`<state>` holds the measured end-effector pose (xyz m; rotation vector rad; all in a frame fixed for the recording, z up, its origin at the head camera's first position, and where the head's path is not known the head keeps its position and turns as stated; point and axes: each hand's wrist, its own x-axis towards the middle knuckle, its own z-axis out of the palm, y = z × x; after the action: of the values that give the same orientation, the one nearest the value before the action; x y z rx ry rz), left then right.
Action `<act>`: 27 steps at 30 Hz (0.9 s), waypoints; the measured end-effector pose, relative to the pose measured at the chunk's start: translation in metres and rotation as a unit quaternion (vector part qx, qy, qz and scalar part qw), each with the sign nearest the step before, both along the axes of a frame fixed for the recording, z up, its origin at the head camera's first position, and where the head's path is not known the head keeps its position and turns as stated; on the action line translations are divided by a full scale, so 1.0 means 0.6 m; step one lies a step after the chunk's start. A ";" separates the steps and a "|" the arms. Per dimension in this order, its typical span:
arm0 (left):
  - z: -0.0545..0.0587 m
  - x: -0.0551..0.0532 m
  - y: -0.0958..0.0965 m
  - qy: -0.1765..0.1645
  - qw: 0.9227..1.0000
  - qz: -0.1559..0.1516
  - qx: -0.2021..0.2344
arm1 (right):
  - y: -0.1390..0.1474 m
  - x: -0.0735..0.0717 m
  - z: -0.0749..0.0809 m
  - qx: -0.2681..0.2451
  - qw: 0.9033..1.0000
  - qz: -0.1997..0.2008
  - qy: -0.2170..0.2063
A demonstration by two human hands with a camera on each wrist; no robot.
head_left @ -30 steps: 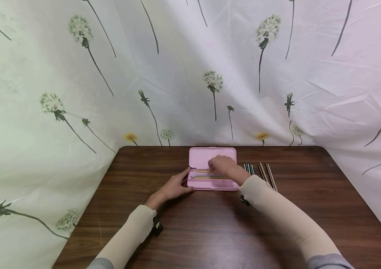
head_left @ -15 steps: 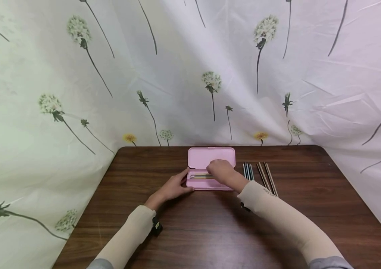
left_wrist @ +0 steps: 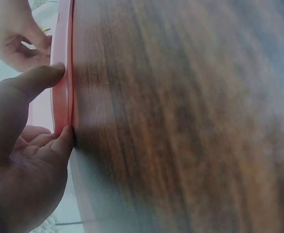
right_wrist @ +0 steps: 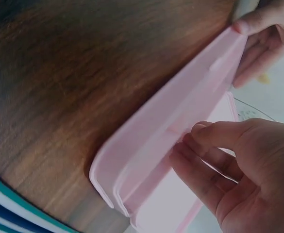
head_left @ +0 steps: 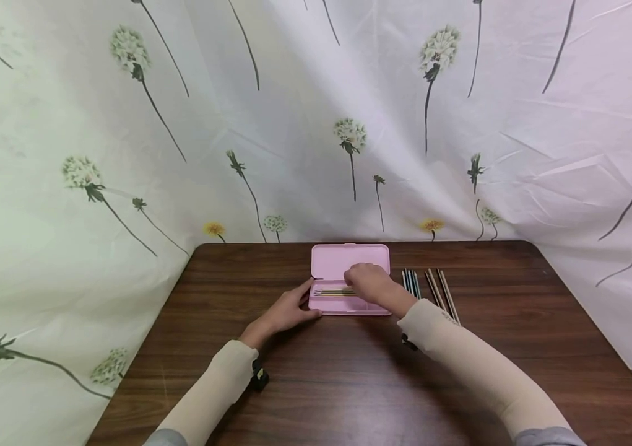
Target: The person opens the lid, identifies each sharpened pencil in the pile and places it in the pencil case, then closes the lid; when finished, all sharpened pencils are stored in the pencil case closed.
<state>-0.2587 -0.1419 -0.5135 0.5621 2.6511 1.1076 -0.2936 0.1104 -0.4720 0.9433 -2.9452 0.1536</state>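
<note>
- With the left hand [head_left: 285, 311], grips the left end of the pink pencil case [head_left: 349, 313], thumb at the near corner, fingers along the short side toward the hinge.
- With the right hand [head_left: 372, 285], reaches over the right half of the case, fingers bent, thumb and index tips drawn together; cannot tell, even from the right wrist view, whether pinching a pencil or holding nothing.
- Inside the case, in the long back compartment: several slim pencils [head_left: 331, 292], laid lengthwise side by side, some yellowish, some darker; left ends in sight, right ends hidden beneath the right hand.
- Nearer the person, also inside: a front compartment [head_left: 329, 305] with a thin divider toward the right.
- On the far side of the case: the lid [head_left: 340, 261], swung back wide open, close to the far table edge in the head view.
- Just right of the case, apart from it: a close row of teal and blue pencils [head_left: 411, 285], pointing away from the person.
- Farther right: brown pencils [head_left: 450, 296], slightly slanted, near ends reaching the right sleeve [head_left: 471, 359] in view.
- Beneath everything: a dark wood-grain table [head_left: 327, 384].
- On the left arm: a matching cream left sleeve [head_left: 210, 387], with a black wrist camera [head_left: 260, 376].
- Behind the table: white fabric [head_left: 293, 124] printed with dandelions.
</note>
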 end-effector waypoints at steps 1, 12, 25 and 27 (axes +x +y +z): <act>0.000 0.000 0.000 -0.001 1.000 0.000 0.000 | 0.004 0.001 0.003 -0.006 1.000 0.001 0.004; 0.000 -0.001 0.000 -0.004 1.000 0.001 -0.001 | 0.072 0.018 0.049 -0.047 0.999 0.000 0.027; 0.001 0.003 -0.002 -0.007 1.000 -0.003 0.003 | 0.181 0.041 0.050 -0.077 0.995 -0.062 0.017; 0.003 0.004 -0.002 -0.010 1.000 -0.002 0.005 | 0.193 0.045 0.047 -0.077 0.994 -0.072 0.007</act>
<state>-0.2560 -0.1430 -0.5120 0.5556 2.6279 1.1197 -0.2663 0.2264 -0.4439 0.7064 -2.9239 0.3600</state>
